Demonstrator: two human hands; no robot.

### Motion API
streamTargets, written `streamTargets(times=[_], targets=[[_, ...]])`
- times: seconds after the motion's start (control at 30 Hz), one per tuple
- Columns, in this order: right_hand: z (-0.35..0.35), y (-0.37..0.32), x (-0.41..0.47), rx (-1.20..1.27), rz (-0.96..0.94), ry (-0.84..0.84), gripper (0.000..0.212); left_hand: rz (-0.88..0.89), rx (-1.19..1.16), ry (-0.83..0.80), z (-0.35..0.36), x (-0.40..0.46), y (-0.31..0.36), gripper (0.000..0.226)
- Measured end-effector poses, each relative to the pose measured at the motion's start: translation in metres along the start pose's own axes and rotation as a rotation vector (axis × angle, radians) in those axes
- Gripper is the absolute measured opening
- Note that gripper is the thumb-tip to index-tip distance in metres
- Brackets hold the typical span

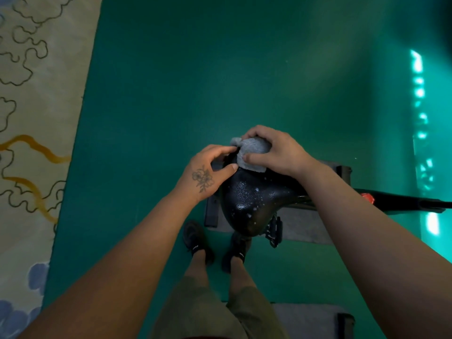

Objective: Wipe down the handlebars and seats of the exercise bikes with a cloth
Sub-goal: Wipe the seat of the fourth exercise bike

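Observation:
A black bike seat [252,199] sits just in front of me, shiny with droplets on its surface. A grey cloth [253,151] lies bunched over the seat's far end. My right hand [274,150] grips the cloth from above, thumb pressed on its near edge. My left hand [210,170] holds the seat's far left side, fingers curled round its edge beside the cloth. The seat's far tip is hidden under the cloth and my hands.
The black bike frame [403,201] with a red part [368,198] runs off to the right. A grey base mat [303,228] lies under the bike on the green floor [195,69]. A patterned cream rug [36,118] borders the left. My shoes [195,238] stand close to the seat.

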State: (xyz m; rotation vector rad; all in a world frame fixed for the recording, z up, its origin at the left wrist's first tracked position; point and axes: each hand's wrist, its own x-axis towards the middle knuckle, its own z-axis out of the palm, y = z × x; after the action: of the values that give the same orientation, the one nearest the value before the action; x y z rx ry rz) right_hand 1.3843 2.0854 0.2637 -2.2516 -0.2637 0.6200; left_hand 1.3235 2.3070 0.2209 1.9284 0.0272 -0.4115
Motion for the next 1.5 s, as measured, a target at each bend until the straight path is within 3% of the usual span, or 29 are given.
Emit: streamTargets(times=[0.17,0.53,1.0,1.23,1.5], targets=[[-0.014,0.022,-0.024,-0.039,0.018,0.0,0.042,-0.01,-0.011,0.003,0.0,-0.001,0.003,0.039],[0.0,0.009,-0.008,-0.034,0.074,0.064,0.036,-0.021,0.008,0.009,0.0,-0.001,0.003,0.039],[-0.026,0.03,-0.043,-0.133,0.148,-0.042,0.035,-0.036,0.004,0.024,0.002,-0.002,0.005,0.037],[-0.007,0.017,-0.013,-0.044,0.223,0.063,0.027,-0.049,-0.013,0.033,0.002,-0.002,0.005,0.04],[-0.029,0.033,-0.028,-0.067,0.287,-0.085,0.028,-0.081,-0.072,0.047,0.004,-0.003,0.004,0.042]])
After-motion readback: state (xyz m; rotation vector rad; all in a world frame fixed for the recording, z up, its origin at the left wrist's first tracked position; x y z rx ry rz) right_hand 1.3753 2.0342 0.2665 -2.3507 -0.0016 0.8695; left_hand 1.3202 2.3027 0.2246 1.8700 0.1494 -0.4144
